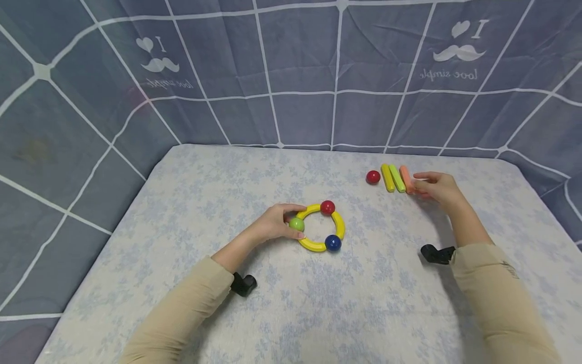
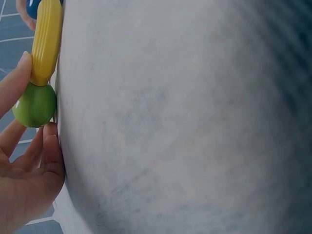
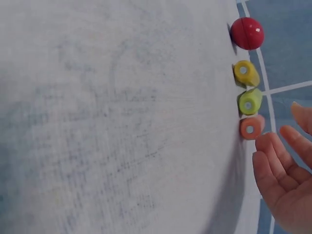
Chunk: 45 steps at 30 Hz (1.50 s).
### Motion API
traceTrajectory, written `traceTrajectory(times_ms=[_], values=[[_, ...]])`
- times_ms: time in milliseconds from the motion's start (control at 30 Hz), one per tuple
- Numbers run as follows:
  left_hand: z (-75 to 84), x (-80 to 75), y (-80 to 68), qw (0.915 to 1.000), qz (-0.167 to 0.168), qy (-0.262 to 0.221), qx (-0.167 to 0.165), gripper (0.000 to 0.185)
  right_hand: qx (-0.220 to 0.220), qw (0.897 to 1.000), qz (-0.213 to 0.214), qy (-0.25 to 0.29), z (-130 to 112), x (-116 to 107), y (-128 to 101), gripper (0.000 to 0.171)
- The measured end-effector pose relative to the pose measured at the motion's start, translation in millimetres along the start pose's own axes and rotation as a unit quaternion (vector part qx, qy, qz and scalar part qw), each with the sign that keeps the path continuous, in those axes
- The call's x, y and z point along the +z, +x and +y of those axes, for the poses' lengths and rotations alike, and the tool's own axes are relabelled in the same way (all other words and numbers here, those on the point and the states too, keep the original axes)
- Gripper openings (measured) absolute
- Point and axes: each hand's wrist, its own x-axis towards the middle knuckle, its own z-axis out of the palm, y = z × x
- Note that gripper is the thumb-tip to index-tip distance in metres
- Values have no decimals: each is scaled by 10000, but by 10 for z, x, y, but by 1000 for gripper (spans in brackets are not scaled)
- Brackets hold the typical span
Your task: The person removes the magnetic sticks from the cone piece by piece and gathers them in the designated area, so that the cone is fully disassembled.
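A ring of yellow curved rods [image 1: 340, 225] lies on the table, joined by a green ball [image 1: 297, 224], a red ball [image 1: 327, 207] and a blue ball [image 1: 333, 243]. My left hand [image 1: 275, 223] holds the ring at the green ball, thumb on the near rod and index finger on the far one; the left wrist view shows the other fingers curled close beside the green ball [image 2: 35, 106]. At the back right, my right hand [image 1: 441, 189] is beside an orange rod [image 1: 406, 178]. Its fingers are loosely bent, with the fingertips right at that rod [image 3: 249, 128].
Left of the orange rod lie a light green rod [image 1: 397, 178], a yellow rod [image 1: 388, 178] and a loose red ball [image 1: 373, 177]. A grey-blue curtain with white lines [image 1: 300, 65] hangs behind the patterned tablecloth [image 1: 291, 313].
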Motion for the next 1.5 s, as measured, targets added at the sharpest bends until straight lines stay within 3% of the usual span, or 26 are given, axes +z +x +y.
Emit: traceTrajectory(times_ms=[333,600,833,900,1167,1500], values=[[9,-6,-24,9998,-112,77,115,65,-487,9980,-184,369,-113,61,-148,56],[24,11,-42,9988,-237,233,356,64,-862,9944,-594,112,-280,255,-278,53],[39,21,-71,9942,-422,216,968,61,-1388,9836,-1144,-126,-394,524,-439,44],[54,23,-80,9936,-451,197,1014,56,-1475,9804,-1288,-193,-414,612,-476,42],[81,32,-124,9955,-377,357,792,32,-1913,9614,-1924,-459,-432,935,-580,38],[56,64,-133,9941,-393,440,906,17,-2775,9232,-2582,-635,-463,1184,-690,34]])
